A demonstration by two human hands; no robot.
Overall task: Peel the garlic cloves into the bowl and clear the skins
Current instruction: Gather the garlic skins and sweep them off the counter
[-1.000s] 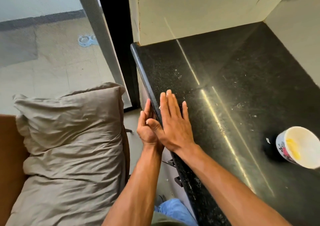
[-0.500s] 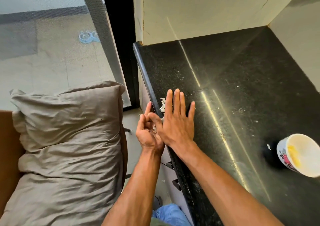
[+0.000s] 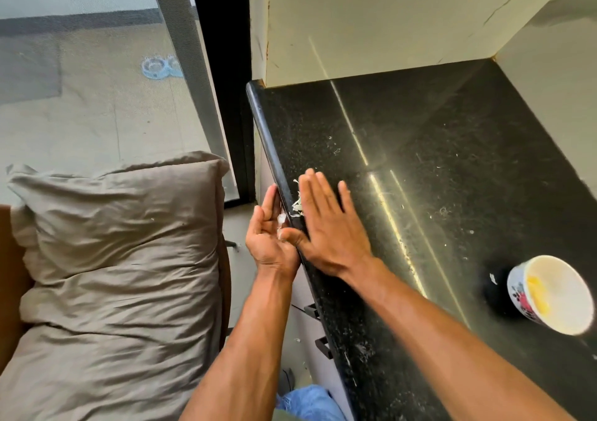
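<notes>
Black speckled countertop streaked with pale yellow light, whitish garlic skins, white bowl with red and black floral print and yellow inside, taupe grey pillow, cream wall, blue denim, beige floor

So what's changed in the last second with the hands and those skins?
The right hand, flat on the counter, has swept the garlic skins out to the edge; the cupped left hand has opened and caught some. The bowl stayed put.

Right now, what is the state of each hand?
Left hand: open, cupped at the counter edge.
Right hand: open, flat, touching garlic skins.
</notes>
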